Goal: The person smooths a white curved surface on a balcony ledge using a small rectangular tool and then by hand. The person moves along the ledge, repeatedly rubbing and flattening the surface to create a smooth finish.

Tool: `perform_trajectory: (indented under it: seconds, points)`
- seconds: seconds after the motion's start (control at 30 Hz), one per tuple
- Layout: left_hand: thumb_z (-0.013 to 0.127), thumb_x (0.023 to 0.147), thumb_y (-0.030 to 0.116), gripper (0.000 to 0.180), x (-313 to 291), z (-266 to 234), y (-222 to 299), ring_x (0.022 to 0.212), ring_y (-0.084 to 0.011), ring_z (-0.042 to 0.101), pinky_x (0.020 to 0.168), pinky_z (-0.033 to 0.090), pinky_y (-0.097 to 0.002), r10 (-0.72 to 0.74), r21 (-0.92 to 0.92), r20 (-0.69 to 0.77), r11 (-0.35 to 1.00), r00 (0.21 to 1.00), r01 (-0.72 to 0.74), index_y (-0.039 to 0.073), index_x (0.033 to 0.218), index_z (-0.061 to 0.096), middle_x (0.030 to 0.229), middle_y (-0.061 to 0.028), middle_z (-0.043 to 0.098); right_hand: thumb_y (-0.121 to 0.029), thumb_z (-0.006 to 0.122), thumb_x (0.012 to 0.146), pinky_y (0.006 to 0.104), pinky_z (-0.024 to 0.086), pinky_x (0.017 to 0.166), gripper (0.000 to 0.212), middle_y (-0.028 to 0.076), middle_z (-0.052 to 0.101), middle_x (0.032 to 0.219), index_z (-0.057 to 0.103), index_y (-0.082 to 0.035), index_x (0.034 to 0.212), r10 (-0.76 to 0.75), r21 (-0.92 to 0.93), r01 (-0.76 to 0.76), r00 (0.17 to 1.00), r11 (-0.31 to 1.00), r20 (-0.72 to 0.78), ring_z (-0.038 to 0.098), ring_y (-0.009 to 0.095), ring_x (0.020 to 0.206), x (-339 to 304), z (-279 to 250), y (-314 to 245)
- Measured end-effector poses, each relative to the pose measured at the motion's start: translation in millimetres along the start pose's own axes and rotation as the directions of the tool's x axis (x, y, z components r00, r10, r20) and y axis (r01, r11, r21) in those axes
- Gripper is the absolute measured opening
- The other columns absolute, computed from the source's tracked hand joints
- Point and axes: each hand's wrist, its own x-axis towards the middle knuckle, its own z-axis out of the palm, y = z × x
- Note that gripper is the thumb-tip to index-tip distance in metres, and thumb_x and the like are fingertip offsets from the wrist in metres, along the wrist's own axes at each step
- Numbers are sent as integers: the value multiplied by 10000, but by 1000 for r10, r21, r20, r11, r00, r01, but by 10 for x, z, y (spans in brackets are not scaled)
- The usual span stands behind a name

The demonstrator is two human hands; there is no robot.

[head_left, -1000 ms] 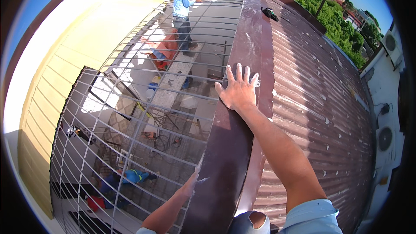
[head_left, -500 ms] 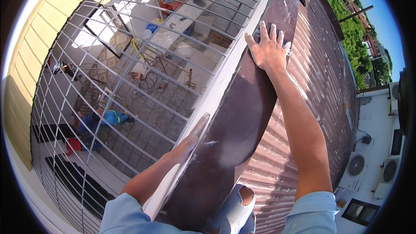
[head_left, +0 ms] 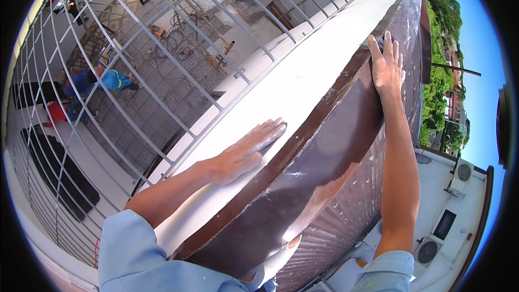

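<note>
My left hand [head_left: 240, 154] lies on the white wall face [head_left: 319, 75], fingers stretched out and together, with grey dust on the thumb side and fingertips. Whether anything thin is under its palm is hidden. Farther up, my right hand [head_left: 386, 75] rests on the brown sheet-metal capping [head_left: 303, 165] along the wall top, its fingers extended over the edge and whitish at the tips. A small dark patch shows between its fingers, too small to name. White smears mark the capping.
A grey metal bar grille [head_left: 189, 24] spans the drop on the left. Below it, people in blue [head_left: 115, 79] and red [head_left: 55, 112] are on the paved floor [head_left: 157, 84] among cables. A brown corrugated roof [head_left: 346, 211] slopes on the right; air-conditioner units [head_left: 427, 250] hang beyond.
The view has tilted and leaned over the wall, showing more of its white face. My left hand has moved onto that face with its back in view; my right hand still rests on the capping.
</note>
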Motion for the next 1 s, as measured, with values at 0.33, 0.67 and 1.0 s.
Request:
perform_trajectory:
  seconds: [0.33,0.67,1.0]
  points:
    - [76,1032,677,806,790,-136,217,1607,-277,-2,1314,15,-465,41,-2,19,999,999,-41,188,1672,105,1739,-78,80,-722,414,944,644,134,1244,885,175,203,1714,255,-223,1657,-50,-12,50,999,999,-11,189,433,1567,135,116,154]
    - [75,1041,666,786,755,-78,228,1606,-275,-12,1317,22,-450,39,23,-29,999,999,-38,196,1672,102,1738,-72,79,-736,412,938,642,126,1246,893,163,202,1716,246,-236,1659,7,37,-5,999,999,-33,185,410,1575,97,124,131]
    - [98,1076,620,783,2223,-259,-268,1604,-268,42,1315,70,-425,105,-81,-55,991,993,-109,98,1658,151,1730,-115,103,-710,408,950,645,145,1234,864,175,209,1711,266,-228,1652,-64,52,67,997,996,-53,190,373,1579,215,209,262]
